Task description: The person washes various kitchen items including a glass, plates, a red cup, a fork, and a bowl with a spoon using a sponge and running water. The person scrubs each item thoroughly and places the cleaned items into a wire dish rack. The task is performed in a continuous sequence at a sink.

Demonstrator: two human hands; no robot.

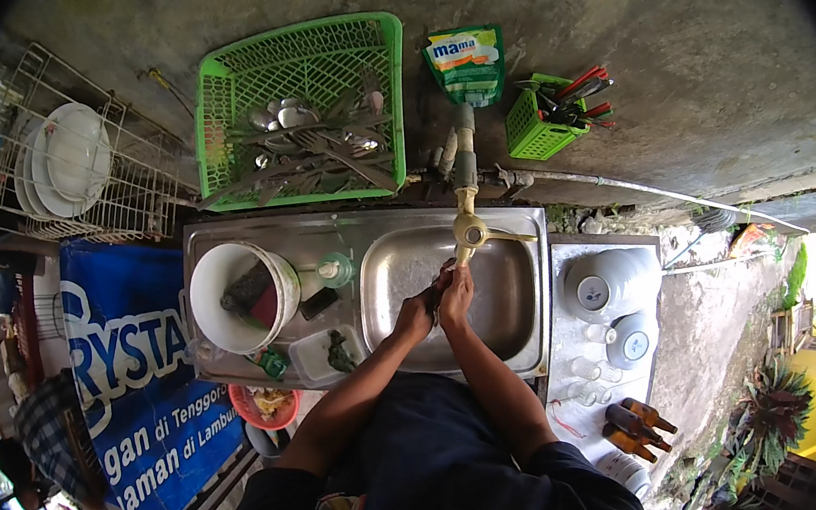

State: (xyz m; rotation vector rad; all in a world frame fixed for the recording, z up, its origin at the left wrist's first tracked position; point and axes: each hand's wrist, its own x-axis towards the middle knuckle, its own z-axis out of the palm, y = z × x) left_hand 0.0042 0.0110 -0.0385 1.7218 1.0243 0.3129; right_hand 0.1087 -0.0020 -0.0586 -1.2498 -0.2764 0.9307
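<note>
Directly under the spout of a beige tap (471, 230), my left hand (416, 315) and my right hand (457, 297) are close together over a stainless steel sink basin (512, 305). Something dark shows between them, too small and shaded to name. Whether the fingers grip it cannot be told. Left of the basin, the drainboard carries a white bucket (200, 307) with dark contents, a green pump bottle (334, 271), a small dark rectangular object (319, 303), and a white plastic tub (303, 359) holding a dark green scouring pad (341, 352).
A green basket (206, 103) of cutlery, a detergent pouch (466, 65) and a small green basket (535, 133) of knives line the wall. Plates (72, 156) stand in a wire rack (133, 216). Bowls (601, 281), glasses (586, 368) and brown bottles (633, 428) sit right. Someone's checkered garment (49, 426) shows lower left.
</note>
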